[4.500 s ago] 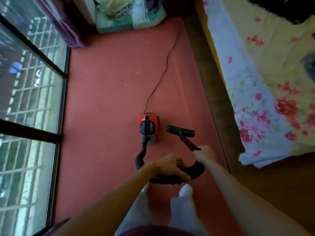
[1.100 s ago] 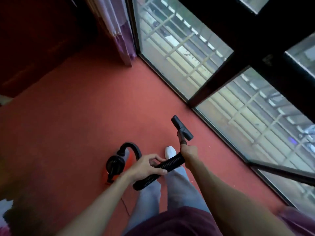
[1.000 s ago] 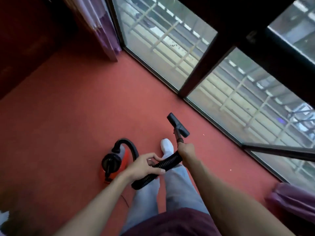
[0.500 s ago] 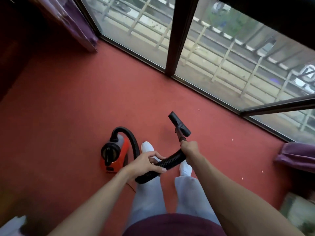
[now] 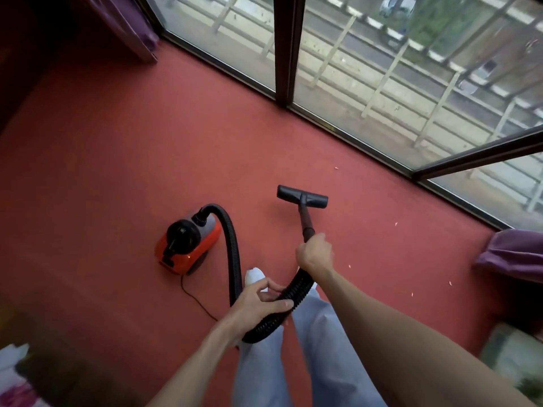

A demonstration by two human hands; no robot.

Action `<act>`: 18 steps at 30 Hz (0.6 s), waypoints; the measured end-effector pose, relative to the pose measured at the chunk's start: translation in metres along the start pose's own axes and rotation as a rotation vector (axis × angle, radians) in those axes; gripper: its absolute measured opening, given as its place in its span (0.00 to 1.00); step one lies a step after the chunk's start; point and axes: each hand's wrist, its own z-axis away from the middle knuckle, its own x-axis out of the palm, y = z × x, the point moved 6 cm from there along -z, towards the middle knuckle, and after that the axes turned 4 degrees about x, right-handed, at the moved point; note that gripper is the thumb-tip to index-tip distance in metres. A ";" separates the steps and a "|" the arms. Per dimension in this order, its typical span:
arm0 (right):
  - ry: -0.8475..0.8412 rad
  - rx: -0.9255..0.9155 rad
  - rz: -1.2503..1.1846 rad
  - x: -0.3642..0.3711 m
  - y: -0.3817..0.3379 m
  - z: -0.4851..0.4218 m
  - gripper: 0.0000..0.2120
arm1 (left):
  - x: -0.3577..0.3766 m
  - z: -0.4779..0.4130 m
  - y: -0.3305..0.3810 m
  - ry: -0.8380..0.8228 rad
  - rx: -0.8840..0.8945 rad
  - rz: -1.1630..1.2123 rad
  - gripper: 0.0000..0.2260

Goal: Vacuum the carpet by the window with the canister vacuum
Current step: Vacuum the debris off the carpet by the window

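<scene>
A small red and black canister vacuum (image 5: 188,245) stands on the red carpet (image 5: 117,160) to my left. Its black ribbed hose (image 5: 232,248) arcs up from the canister and loops down in front of my legs. My left hand (image 5: 258,304) grips the hose at the low bend. My right hand (image 5: 314,255) grips the wand just below the dark tube. The black floor nozzle (image 5: 302,196) rests on the carpet ahead of me, its bar roughly parallel to the window (image 5: 367,83).
Small pale crumbs (image 5: 395,224) dot the carpet on the right near the window sill. Purple curtains hang at the far left (image 5: 138,33) and bunch at the right (image 5: 517,257). The power cord (image 5: 197,301) trails from the canister. A flowered bedspread (image 5: 14,383) shows at bottom left.
My view has swung right to face the window. My right hand has pushed the wand forward and turned the nozzle crosswise; the hose loop has stretched taller.
</scene>
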 end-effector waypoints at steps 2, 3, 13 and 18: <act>0.005 -0.013 0.020 0.010 0.010 0.001 0.17 | 0.001 0.001 -0.015 0.028 -0.016 0.007 0.13; 0.010 -0.016 0.034 0.016 0.016 0.002 0.17 | 0.002 0.001 -0.022 0.029 -0.023 0.004 0.12; 0.019 -0.075 0.018 0.099 0.066 -0.007 0.14 | -0.020 -0.015 -0.111 -0.001 -0.078 -0.019 0.13; 0.065 -0.049 0.065 0.110 0.067 -0.034 0.14 | -0.020 -0.035 -0.118 0.005 -0.067 0.020 0.11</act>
